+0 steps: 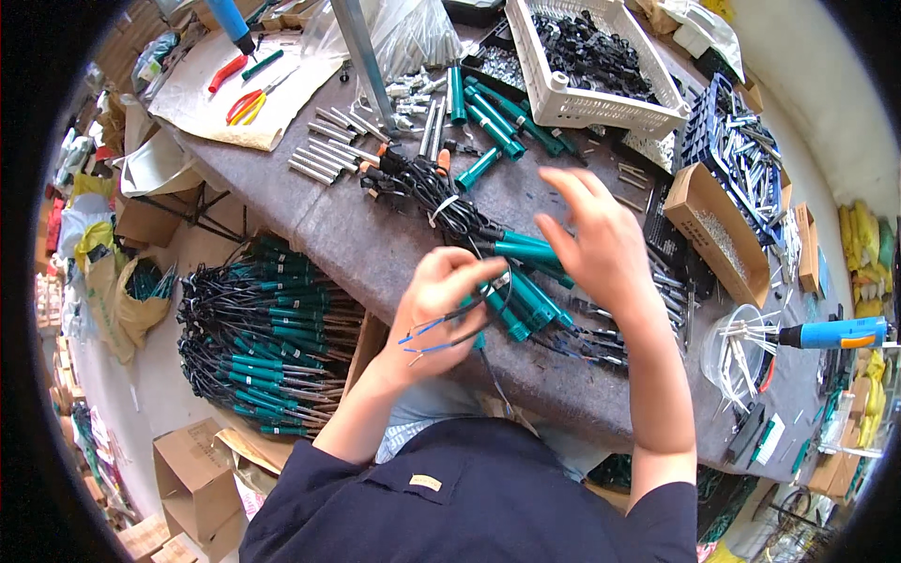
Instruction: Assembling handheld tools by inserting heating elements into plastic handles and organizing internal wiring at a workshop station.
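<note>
My left hand is closed around a thin black cable that loops up beside its fingertips. Blue-tipped wire ends poke out past the back of that hand. Just right of it, my right hand is raised with its fingers apart and nothing visible in them. Under and between both hands lie several green tubes on the dark grey table. Behind them rests a bundle of black cables, bound with a white tie. Part of the tubes is hidden by my hands.
Metal rods and more green tubes lie farther back, near a metal post. A white crate holds black parts. Right are a cardboard box and a blue electric screwdriver. Finished-looking cable bundles are stacked at left.
</note>
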{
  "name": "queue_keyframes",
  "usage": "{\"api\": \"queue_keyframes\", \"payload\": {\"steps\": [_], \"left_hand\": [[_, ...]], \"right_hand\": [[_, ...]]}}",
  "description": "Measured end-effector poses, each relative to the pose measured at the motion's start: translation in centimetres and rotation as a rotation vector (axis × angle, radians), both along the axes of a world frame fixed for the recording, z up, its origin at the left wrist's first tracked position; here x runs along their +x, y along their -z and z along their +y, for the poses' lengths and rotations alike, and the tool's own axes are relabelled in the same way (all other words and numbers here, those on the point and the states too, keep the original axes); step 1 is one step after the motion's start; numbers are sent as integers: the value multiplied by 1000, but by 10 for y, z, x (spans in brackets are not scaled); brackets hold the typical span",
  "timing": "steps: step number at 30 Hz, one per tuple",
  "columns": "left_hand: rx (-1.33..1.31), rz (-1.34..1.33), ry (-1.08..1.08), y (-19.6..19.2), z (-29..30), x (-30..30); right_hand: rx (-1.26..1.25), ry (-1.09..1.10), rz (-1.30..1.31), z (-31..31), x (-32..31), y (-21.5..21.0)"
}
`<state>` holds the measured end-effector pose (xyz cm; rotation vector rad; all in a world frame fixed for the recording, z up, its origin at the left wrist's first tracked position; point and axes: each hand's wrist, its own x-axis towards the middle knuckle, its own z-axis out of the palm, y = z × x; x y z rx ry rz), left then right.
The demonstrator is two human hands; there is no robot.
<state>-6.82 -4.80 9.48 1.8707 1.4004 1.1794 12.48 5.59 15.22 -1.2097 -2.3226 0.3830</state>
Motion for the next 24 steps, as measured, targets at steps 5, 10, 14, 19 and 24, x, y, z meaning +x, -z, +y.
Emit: {"api": "queue_keyframes", "payload": {"steps": [5,10,14,19,24], "left_hand": [[170,40,255,-13,4,15],[129,-194,230,-19,11,19],[57,-493,280,-26,20,24],[-7,-696,353,-35,26,53],[-291,-812,417,-26,27,73]], "right_hand": [[59,47,-470,83,-39,47],[134,187,-475,112,-34,75],[283,181,-12,71,2,29],[-58,301,691,-11,69,-10],[-123,308,620,-43,100,30]]}}
